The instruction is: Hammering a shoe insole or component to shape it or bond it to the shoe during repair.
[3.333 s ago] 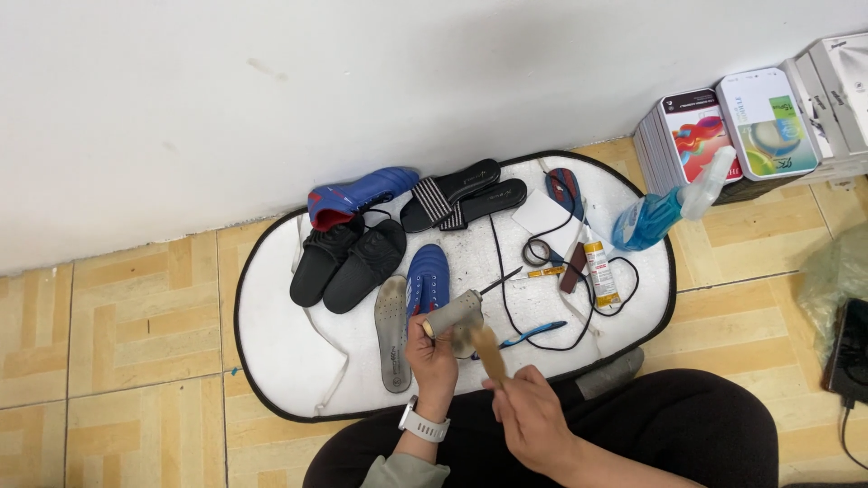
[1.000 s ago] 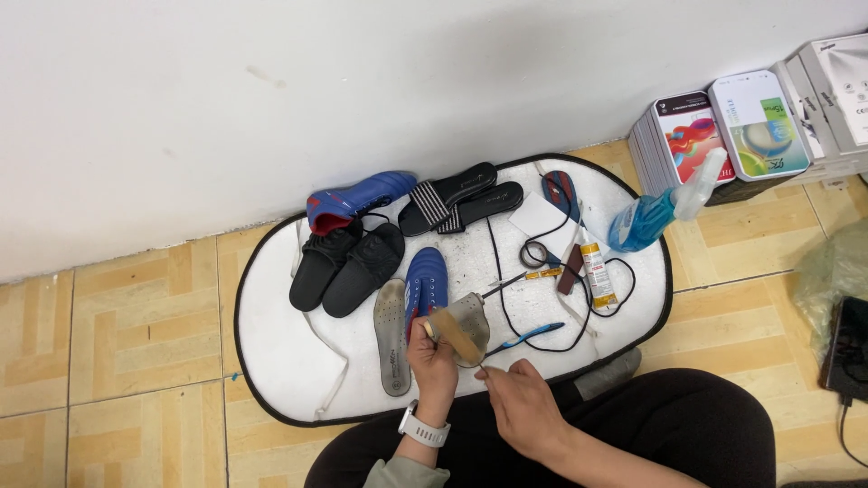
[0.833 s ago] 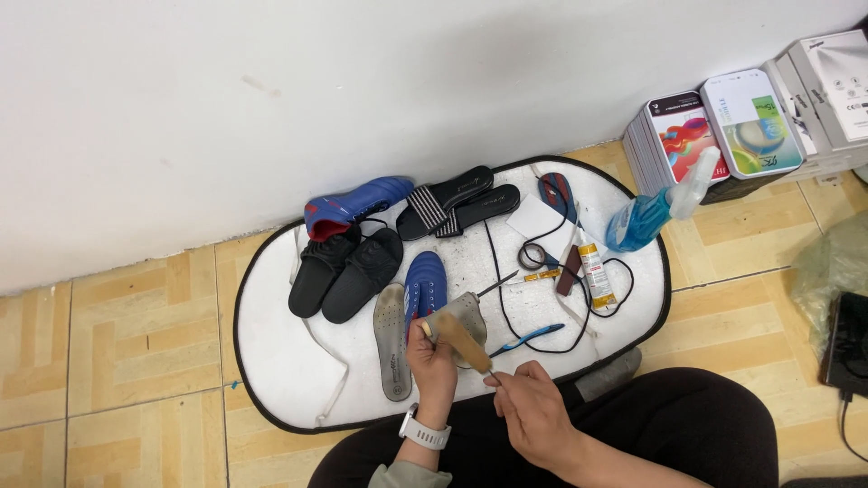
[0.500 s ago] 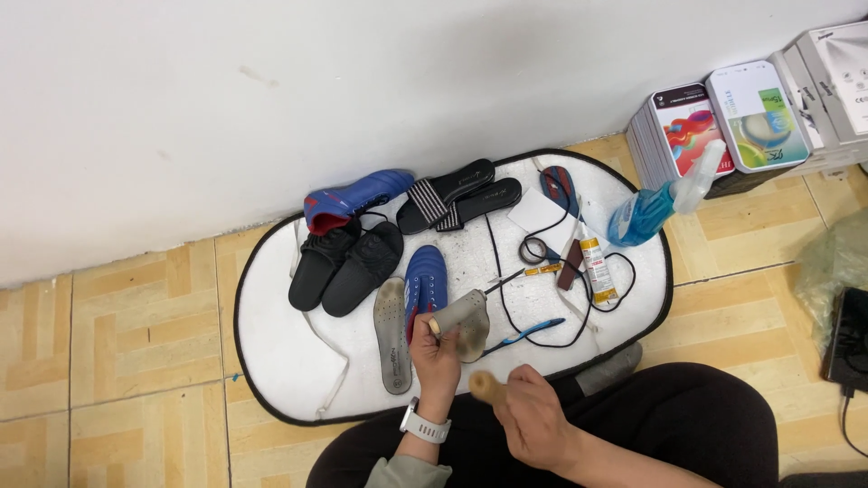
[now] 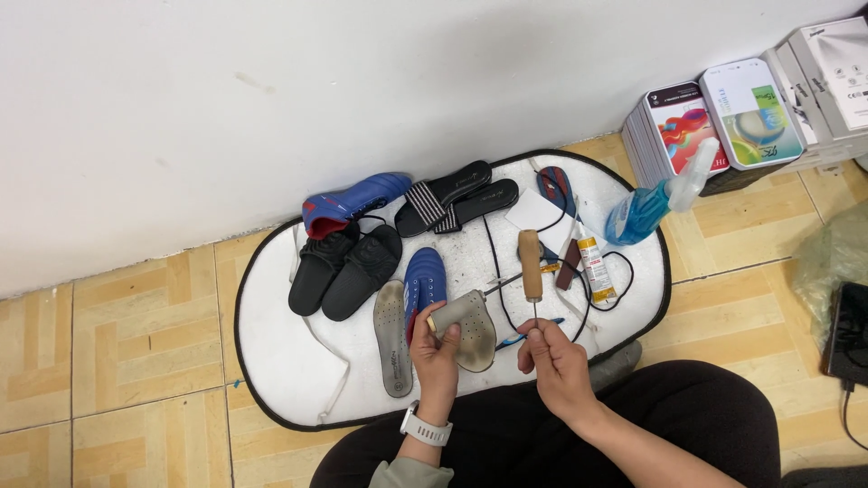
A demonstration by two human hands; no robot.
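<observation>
Raised since half a second ago: wooden-handled awl [image 5: 531,267], pinched by its metal tip in right hand [image 5: 549,357], handle up. Left hand [image 5: 434,348] gripping grey insole [image 5: 467,327] over white mat [image 5: 271,361]. Step judged: preparing to pierce. Next: reversing awl. Open room near mat edge, left.

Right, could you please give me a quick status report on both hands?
Left hand grips grey insole. Right hand pinches awl by its metal shaft, wooden handle up. Black cord loops on white mat just beyond.
</observation>
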